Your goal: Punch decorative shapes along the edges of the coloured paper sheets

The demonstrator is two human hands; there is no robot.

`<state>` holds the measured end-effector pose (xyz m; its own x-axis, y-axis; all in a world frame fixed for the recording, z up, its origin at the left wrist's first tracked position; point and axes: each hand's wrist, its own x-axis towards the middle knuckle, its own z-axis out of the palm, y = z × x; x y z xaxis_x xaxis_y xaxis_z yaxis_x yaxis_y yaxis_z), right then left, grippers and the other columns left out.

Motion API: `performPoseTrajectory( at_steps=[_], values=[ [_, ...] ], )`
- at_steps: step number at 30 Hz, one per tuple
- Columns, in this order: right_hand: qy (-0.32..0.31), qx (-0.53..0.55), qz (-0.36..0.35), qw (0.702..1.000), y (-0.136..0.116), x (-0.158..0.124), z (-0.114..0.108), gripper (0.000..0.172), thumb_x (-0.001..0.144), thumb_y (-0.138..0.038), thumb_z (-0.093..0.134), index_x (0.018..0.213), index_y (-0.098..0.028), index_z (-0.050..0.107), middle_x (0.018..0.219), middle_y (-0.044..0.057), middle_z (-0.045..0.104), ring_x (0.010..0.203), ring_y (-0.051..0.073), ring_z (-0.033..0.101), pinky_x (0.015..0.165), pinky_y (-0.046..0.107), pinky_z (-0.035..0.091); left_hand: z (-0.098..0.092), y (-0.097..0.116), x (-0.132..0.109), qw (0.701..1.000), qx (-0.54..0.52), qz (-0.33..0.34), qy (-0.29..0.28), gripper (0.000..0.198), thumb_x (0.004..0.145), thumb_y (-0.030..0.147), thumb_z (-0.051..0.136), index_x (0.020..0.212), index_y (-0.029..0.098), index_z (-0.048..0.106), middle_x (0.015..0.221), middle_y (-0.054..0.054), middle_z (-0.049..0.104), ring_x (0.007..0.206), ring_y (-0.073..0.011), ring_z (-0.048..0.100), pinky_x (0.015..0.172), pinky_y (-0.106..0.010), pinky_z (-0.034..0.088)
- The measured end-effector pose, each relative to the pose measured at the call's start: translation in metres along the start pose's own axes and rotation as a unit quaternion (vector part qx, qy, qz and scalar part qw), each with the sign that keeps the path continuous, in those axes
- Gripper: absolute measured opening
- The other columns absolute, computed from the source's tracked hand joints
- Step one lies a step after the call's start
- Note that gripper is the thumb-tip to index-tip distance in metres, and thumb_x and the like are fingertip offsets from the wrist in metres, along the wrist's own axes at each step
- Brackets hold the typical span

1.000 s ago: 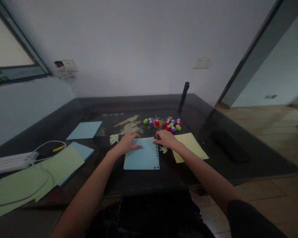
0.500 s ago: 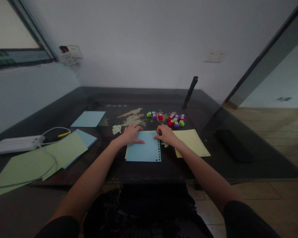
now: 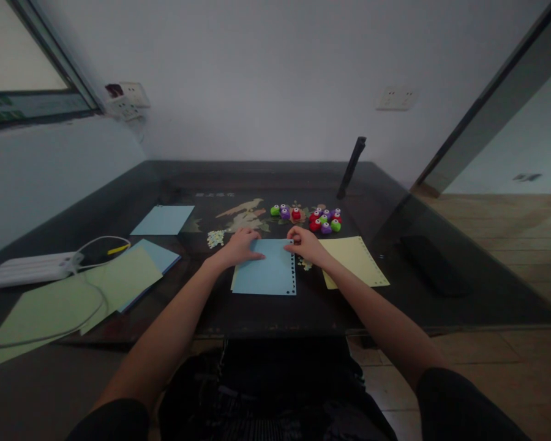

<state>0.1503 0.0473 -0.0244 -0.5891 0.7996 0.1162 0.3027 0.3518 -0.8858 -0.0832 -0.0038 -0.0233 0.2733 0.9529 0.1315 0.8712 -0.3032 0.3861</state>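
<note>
In front of me a light blue sheet of paper point(image 3: 270, 272) lies on the desk, with small shaped holes punched down its right side. A pale yellow sheet shows as a thin strip at its left edge. My left hand point(image 3: 243, 247) rests open on the blue sheet's upper left part, thumb apart from the fingers. My right hand point(image 3: 303, 243) is closed in a pinch at the blue sheet's top right corner. Beside that hand, small punched-out paper bits point(image 3: 305, 264) lie on the desk. Another yellow sheet point(image 3: 353, 260) with holes along its right edge lies partly under my right forearm.
Several red, green and purple craft punches point(image 3: 324, 220) stand behind my hands. More paper bits point(image 3: 215, 238) and blue paper point(image 3: 163, 220) lie leftward, near green sheets point(image 3: 73, 303) and a white power strip point(image 3: 32, 268). Rightward are a black case point(image 3: 434, 266) and a black upright object point(image 3: 351, 168).
The blue sheet has shifted slightly away from me, covering the yellow strip that showed at its top edge. Both hands moved slightly with it, my right fingers staying at the corner.
</note>
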Motion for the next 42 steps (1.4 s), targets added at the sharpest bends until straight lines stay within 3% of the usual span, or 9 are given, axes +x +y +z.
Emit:
performPoseTrajectory(
  at_steps=[5,13,16,18,20,28,34,39,42],
  values=[
    [0.015,0.013,0.022,1.0,0.002,0.0,-0.001,0.02,0.067,-0.021,0.065,0.084,-0.017,0.056,0.056,-0.005,0.056,0.052,0.012,0.053,0.052,0.023,0.039,-0.008,-0.004,0.0,0.999,-0.044,-0.001,-0.006,0.017,0.077,0.03,0.058,0.086,0.016,0.064,0.088,-0.006,0.064,0.086,-0.0228,0.058,0.079,-0.034,0.042],
    [0.059,0.14,0.056,0.987,0.008,0.005,-0.006,0.021,0.066,-0.029,0.07,0.075,-0.018,0.054,0.055,-0.004,0.058,0.047,0.011,0.053,0.048,0.024,0.043,-0.024,-0.004,-0.001,0.984,-0.152,-0.079,0.054,0.026,0.075,0.038,0.062,0.088,0.017,0.068,0.082,-0.005,0.067,0.076,-0.0203,0.06,0.07,-0.03,0.043],
    [0.082,0.195,0.053,0.976,0.01,0.007,-0.009,0.029,0.061,-0.034,0.075,0.071,-0.018,0.053,0.056,-0.003,0.061,0.049,0.011,0.056,0.049,0.024,0.045,-0.024,-0.002,-0.001,0.942,-0.298,-0.128,0.086,0.039,0.074,0.041,0.064,0.103,0.015,0.065,0.084,-0.007,0.068,0.072,-0.0196,0.061,0.065,-0.03,0.046],
    [0.099,0.223,0.05,0.969,0.011,0.008,-0.011,0.033,0.058,-0.037,0.077,0.069,-0.018,0.053,0.056,-0.002,0.062,0.049,0.011,0.056,0.049,0.024,0.046,-0.021,-0.001,-0.001,0.902,-0.401,-0.137,0.08,0.044,0.074,0.042,0.064,0.108,0.013,0.062,0.088,-0.009,0.069,0.072,-0.0196,0.062,0.065,-0.031,0.048],
    [0.112,0.239,0.055,0.963,0.011,0.01,-0.015,0.035,0.057,-0.039,0.079,0.068,-0.018,0.054,0.055,-0.002,0.062,0.049,0.012,0.056,0.049,0.025,0.046,-0.019,0.0,-0.002,0.883,-0.445,-0.137,0.061,0.043,0.074,0.042,0.064,0.106,0.013,0.063,0.089,-0.01,0.07,0.071,-0.0193,0.063,0.065,-0.031,0.049],
    [0.144,0.231,0.071,0.96,0.011,0.012,-0.02,0.03,0.062,-0.041,0.075,0.067,-0.019,0.055,0.056,-0.001,0.061,0.05,0.014,0.056,0.049,0.028,0.047,-0.018,0.0,-0.001,0.905,-0.398,-0.145,0.044,0.035,0.074,0.044,0.062,0.089,0.013,0.068,0.073,-0.008,0.069,0.062,-0.0188,0.062,0.059,-0.031,0.047],
    [0.125,0.235,0.064,0.962,0.007,0.009,-0.022,0.025,0.068,-0.036,0.073,0.073,-0.019,0.056,0.057,-0.002,0.062,0.05,0.013,0.057,0.05,0.026,0.046,-0.02,0.005,-0.001,0.905,-0.391,-0.155,0.067,0.033,0.073,0.043,0.064,0.087,0.012,0.067,0.069,-0.005,0.068,0.058,-0.0173,0.06,0.056,-0.029,0.045],
    [0.027,0.287,0.09,0.953,0.0,0.004,-0.02,0.032,0.073,-0.031,0.072,0.098,-0.017,0.058,0.078,0.003,0.07,0.065,0.015,0.065,0.063,0.029,0.054,-0.02,0.003,-0.002,0.892,-0.415,-0.147,0.104,0.045,0.069,0.05,0.068,0.091,0.011,0.067,0.07,-0.004,0.068,0.059,-0.0162,0.06,0.058,-0.028,0.046],
    [-0.026,0.278,0.097,0.955,-0.002,0.001,-0.018,0.028,0.071,-0.026,0.074,0.093,-0.015,0.063,0.083,0.006,0.071,0.071,0.015,0.066,0.071,0.031,0.055,-0.02,0.004,-0.002,0.885,-0.427,-0.15,0.111,0.047,0.069,0.051,0.068,0.093,0.011,0.067,0.072,-0.005,0.069,0.06,-0.0166,0.06,0.057,-0.027,0.046]
  ],
)
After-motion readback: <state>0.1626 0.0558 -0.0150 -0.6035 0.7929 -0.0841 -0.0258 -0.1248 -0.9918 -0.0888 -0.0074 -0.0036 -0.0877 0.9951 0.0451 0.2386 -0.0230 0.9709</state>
